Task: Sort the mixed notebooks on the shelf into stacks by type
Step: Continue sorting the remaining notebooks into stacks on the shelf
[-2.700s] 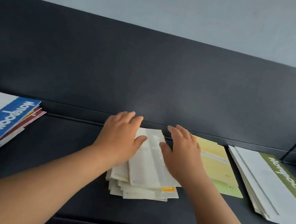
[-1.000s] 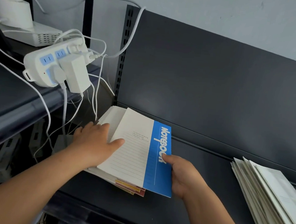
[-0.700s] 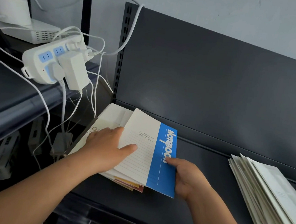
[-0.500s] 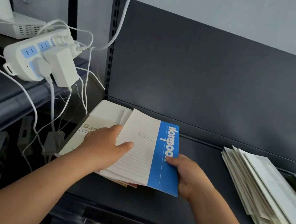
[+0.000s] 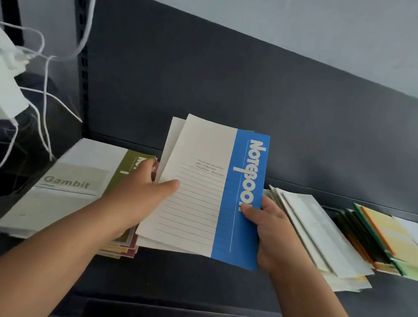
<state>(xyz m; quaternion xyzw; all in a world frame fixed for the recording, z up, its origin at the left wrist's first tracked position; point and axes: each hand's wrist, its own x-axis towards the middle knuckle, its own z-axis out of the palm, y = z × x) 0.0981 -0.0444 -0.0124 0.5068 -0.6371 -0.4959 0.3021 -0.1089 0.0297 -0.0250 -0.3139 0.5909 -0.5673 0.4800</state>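
Left of centre, beside the Gambit stack (image 5: pixel 64 194) at the shelf's (image 5: pixel 190 280) left end, the left hand (image 5: pixel 144 198) pinches the blue-striped notebook (image 5: pixel 209 189), thumb on cover, fingers curled behind. The right hand (image 5: pixel 270 229) pinches its blue edge likewise, near the white stack (image 5: pixel 323 235).

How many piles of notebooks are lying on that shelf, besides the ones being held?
3: Gambit-topped pile at left, whitish pile right of centre, colourful pile far right; more may lie off-frame.

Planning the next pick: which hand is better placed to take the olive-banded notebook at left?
Likely left: both grip the blue notebook, but the left hand lies over the olive-banded notebook; the right hand is at the far edge.
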